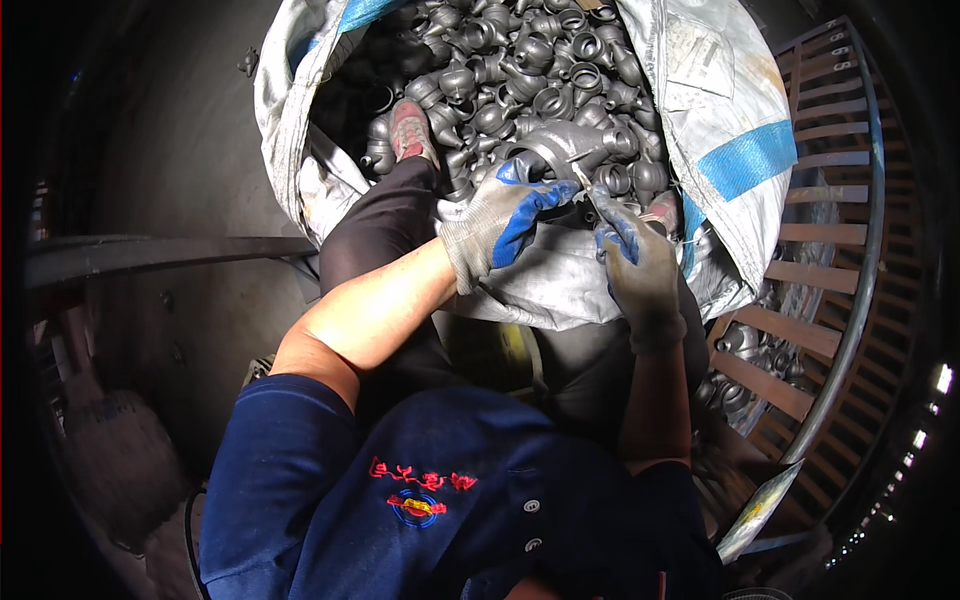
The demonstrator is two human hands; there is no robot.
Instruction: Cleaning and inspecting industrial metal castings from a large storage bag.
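Note:
My left hand (508, 218), in a grey work glove with blue-coated fingers, is closed with its fingertips pinched together. My right hand (638, 255), gloved the same way, is closed close beside it on the right. Between the two sets of fingertips shows a thin pale piece (582, 180), too small to name. Just beyond the fingers lies a large grey metal casting (575, 142) with a round, wide mouth, near or touching my left glove. Around it are many smaller dark grey castings (535, 52), hollow and rounded with short spouts, heaped in a big white woven sack (735, 95).
Blue bands cross the sack, whose near edge (560, 285) folds toward my legs. My red shoe (410, 130) stands among the castings. At right is a brown slatted metal rack (820, 235) with more castings (740, 345) behind its bars. A metal bar (160, 257) runs along the left.

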